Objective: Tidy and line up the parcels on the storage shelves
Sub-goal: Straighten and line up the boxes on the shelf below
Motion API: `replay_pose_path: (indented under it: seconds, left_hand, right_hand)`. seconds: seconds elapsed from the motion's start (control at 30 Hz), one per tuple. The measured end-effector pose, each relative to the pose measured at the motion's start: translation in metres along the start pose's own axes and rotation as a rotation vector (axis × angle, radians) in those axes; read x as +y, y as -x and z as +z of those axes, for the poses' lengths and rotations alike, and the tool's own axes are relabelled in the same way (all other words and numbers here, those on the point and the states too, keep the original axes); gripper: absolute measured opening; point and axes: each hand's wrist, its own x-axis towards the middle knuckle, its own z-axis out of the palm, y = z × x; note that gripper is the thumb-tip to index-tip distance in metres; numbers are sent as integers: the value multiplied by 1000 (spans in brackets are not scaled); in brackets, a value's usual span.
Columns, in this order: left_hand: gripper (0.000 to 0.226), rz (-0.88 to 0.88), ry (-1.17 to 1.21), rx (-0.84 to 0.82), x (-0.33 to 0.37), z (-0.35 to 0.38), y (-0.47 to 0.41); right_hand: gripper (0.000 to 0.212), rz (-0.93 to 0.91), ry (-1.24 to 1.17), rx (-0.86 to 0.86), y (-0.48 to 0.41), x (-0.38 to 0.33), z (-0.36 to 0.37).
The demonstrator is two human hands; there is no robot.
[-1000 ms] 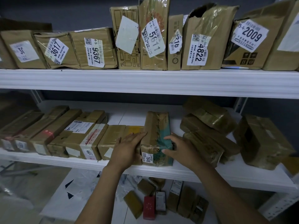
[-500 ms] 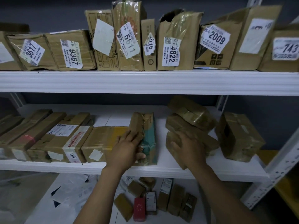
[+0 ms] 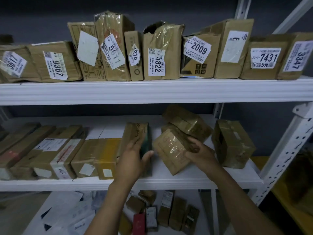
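Our L hand (image 3: pixel 133 160) is on the green-sided parcel (image 3: pixel 135 133), which stands on edge on the mid shelf (image 3: pixel 186 182), approx centre, at the R end of a row of flat parcels (image 3: pixel 50 150). Fingers lie up its brown face and the thumb hooks round onto the green side, so we clasp its near end. It touches the yellow-taped box (image 3: pixel 106 155) on its L.

Our R hand (image 3: pixel 201 153) grips the taped parcel (image 3: pixel 169 148) just R of that. Fingers curl over its R edge, thumb on the shiny taped face. This parcel is tilted, one corner pointing down toward the shelf front; we can't tell if that corner touches the shelf. A narrow gap separates it from the green-sided parcel.

Right behind it sit two more brown parcels (image 3: pixel 184 121), one stacked on the other, both askew. Further R, apart from them, a bigger box (image 3: pixel 232 143) stands near the perforated white post (image 3: pixel 288 150).

On the top shelf (image 3: pixel 152 92), labelled parcels (image 3: pixel 160 53) stand in a line w/ nos. facing us, e.g. 9367, 5611, 4822, 2009, 7431, 3347. Some labels peel or sit crooked.

Bottom level has small boxes (image 3: pixel 171 211) in a loose cluster, incl. a red one (image 3: pixel 138 223), plus white mailer bags (image 3: pixel 67 214) to the L.
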Motion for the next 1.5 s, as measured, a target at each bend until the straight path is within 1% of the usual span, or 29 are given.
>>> replay_pose_path:
  seconds: [0.03,0.1,0.17,0.23,0.3,0.4,0.47,0.53,0.63,0.73,0.77,0.83,0.87,0.93,1.0,1.07,1.13,1.2,1.3,1.33,1.37,1.4,1.5]
  left_hand:
    - [64,-34,106,12,10,0,0]
    - [67,-139,361,-55,30,-3,-3]
    - [73,-182,585,-148,43,-5,-6]
    - [78,-154,699,-206,49,-4,-5]
    - [72,-128,752,-231,54,-2,-1]
    - [55,-174,797,-214,57,-2,2]
    - [44,-183,816,-228,57,-1,4]
    - [39,-146,825,-246,58,1,7]
    - [49,-107,839,-256,62,9,12]
    - [64,-94,863,-277,56,15,13]
    - [69,-79,868,-285,53,17,13]
    - [79,-32,824,-306,49,22,12]
    - [81,-10,756,-313,49,26,11]
    - [74,32,562,-325,45,39,9]
    - [65,78,411,-359,42,50,9]
    - [65,112,309,-390,42,57,11]
    - [61,158,203,-384,40,58,11]
    - [51,239,60,-311,37,52,12]
    - [36,393,-81,-114,27,39,8]
    - [37,417,-150,-51,21,37,5]
    - [44,417,-230,-2,14,36,1]
    - [52,396,-300,11,8,34,-2]
    - [68,242,-404,-87,-9,24,-8]
  right_hand:
    - [59,-13,-115,-26,5,-1,-5]
    - [61,-49,-259,-94,12,1,-12]
    - [69,-105,-303,-153,15,6,-15]
    - [75,-160,-304,-203,20,4,-15]
    - [76,-179,-315,-236,22,1,-12]
    - [65,-177,-421,-247,24,-3,-11]
    - [58,-148,-503,-233,27,-10,-9]
    - [56,-123,-482,-188,29,-19,-5]
    - [68,-25,-385,-128,27,-24,1]
    - [80,83,-291,-191,25,-23,3]
    - [82,93,-274,-185,24,-21,2]
    - [81,42,-222,-108,23,-17,-1]
    - [77,-10,-168,-56,20,-14,-2]
    - [68,-95,-38,-6,17,-9,-6]
    - [68,-133,71,-37,14,-2,-7]
    - [70,-134,132,-84,12,5,-5]
    - [72,-165,199,-95,10,12,-3]
    - [74,-195,287,-94,7,20,-2]
    - [76,-159,324,-110,3,29,2]
    - [76,-146,330,-114,1,31,4]
    - [77,-136,344,-115,0,31,6]
    - [78,-131,370,-119,-2,32,10]
    - [84,-121,476,-162,-5,28,21]
